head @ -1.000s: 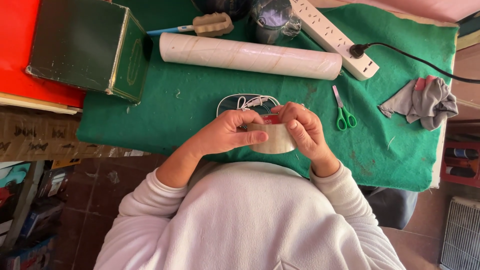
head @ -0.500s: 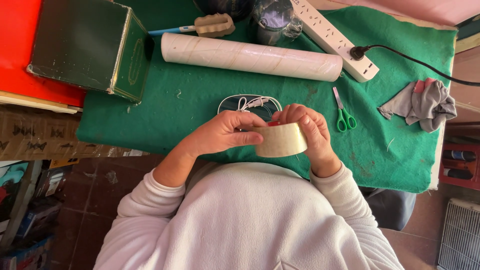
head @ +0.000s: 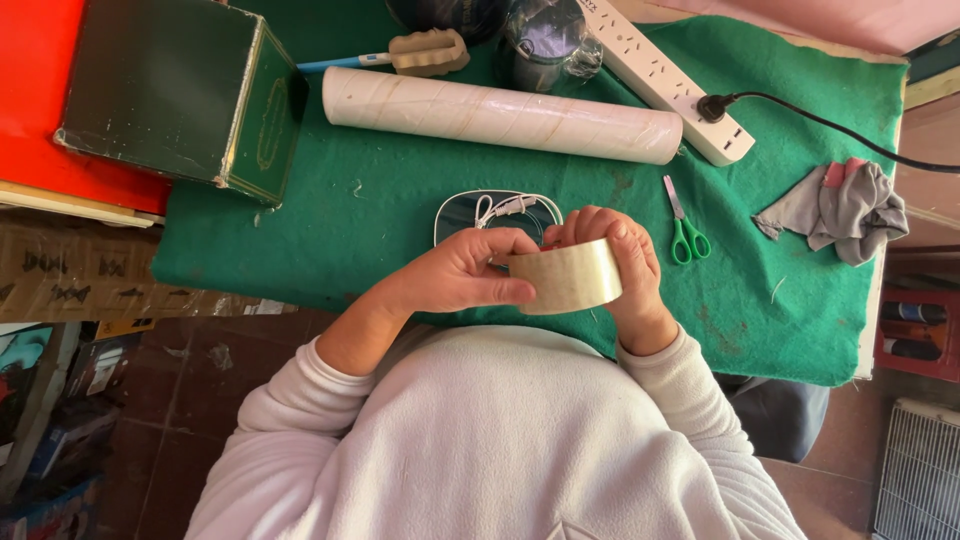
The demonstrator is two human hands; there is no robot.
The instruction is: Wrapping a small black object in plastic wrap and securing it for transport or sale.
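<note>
A roll of clear packing tape (head: 567, 276) is held over the near edge of the green felt table (head: 380, 220). My right hand (head: 622, 262) grips the roll from the far and right side. My left hand (head: 462, 272) pinches the roll's left rim with thumb and fingers. Just beyond the hands lies a dark flat oval device with a coiled white cable (head: 497, 210) on it, partly hidden by my fingers.
A long white cardboard tube (head: 500, 113) lies across the table. Green-handled scissors (head: 684, 226) lie to the right, with a grey cloth (head: 836, 210) further right. A white power strip (head: 668, 82), a dark green box (head: 180, 95), a sponge brush (head: 420, 54) and a jar (head: 545, 40) sit at the back.
The tape roll has turned in my hands so that its broad outer face now shows, and it sits slightly nearer my body. Both hands stay on it.
</note>
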